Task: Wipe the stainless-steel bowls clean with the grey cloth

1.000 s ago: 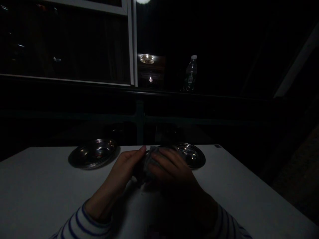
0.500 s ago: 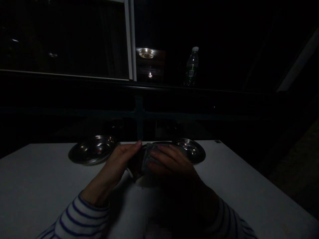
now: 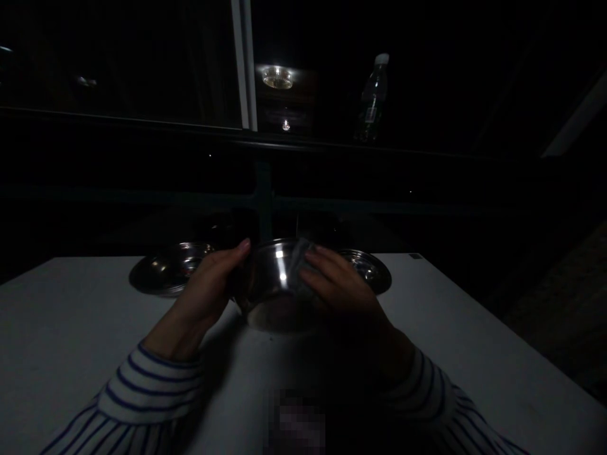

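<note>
A shiny metal bowl is held tilted above the white table, its outer side and base facing me. My left hand grips its left rim, thumb on top and the other fingers hidden behind. My right hand is closed on a grey cloth and presses it against the bowl's right side. One steel dish rests on the table behind my left hand. Another steel dish lies partly hidden behind my right hand.
The white table spreads under both arms, with a small dark label at its far right corner. A plastic bottle with a white cap stands on the ledge by the dark window. A lamp shows in the glass.
The cloth and my right hand have shifted right along the bowl, baring more of its shiny side. My left hand has moved slightly left. The whole view has tipped down a little.
</note>
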`<state>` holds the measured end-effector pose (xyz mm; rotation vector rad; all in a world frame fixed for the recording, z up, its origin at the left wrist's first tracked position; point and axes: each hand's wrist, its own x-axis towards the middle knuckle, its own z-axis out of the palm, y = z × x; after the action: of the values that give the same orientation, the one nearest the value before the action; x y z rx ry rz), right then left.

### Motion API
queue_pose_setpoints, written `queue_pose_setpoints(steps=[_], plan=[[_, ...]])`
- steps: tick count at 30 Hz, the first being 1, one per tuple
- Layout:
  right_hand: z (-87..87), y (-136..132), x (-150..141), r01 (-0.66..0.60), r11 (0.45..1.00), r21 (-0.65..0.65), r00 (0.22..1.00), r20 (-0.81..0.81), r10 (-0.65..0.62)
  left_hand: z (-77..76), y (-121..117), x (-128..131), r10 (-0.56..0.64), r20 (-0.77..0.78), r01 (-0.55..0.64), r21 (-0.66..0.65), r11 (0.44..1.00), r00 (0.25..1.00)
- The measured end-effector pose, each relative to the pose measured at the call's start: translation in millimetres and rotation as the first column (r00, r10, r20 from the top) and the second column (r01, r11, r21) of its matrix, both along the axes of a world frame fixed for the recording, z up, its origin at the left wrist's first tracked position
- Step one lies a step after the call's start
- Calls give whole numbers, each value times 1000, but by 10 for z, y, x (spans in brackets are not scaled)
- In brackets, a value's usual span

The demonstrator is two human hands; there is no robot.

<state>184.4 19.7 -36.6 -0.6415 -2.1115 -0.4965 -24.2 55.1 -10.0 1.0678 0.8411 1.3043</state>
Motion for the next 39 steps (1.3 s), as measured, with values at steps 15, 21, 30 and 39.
queue_pose_setpoints(steps=[15,21,30,39], plan=[[7,-10,-2,17,1000,4,1000,-26,-17,-6,0,24,42,146,-33,-63,997,988],[44,2,16,33,998,48,999,19,-34,-5,-43,185,8,177,28,-197,980,984],[-12,78,77,8,1000,-13,999,-38,-8,15,-63,199,46,187,-2,-233,972,981],[22,-26,-89,17,999,32,998,67,-19,-19,-107,219,-68,22,70,-117,991,997]])
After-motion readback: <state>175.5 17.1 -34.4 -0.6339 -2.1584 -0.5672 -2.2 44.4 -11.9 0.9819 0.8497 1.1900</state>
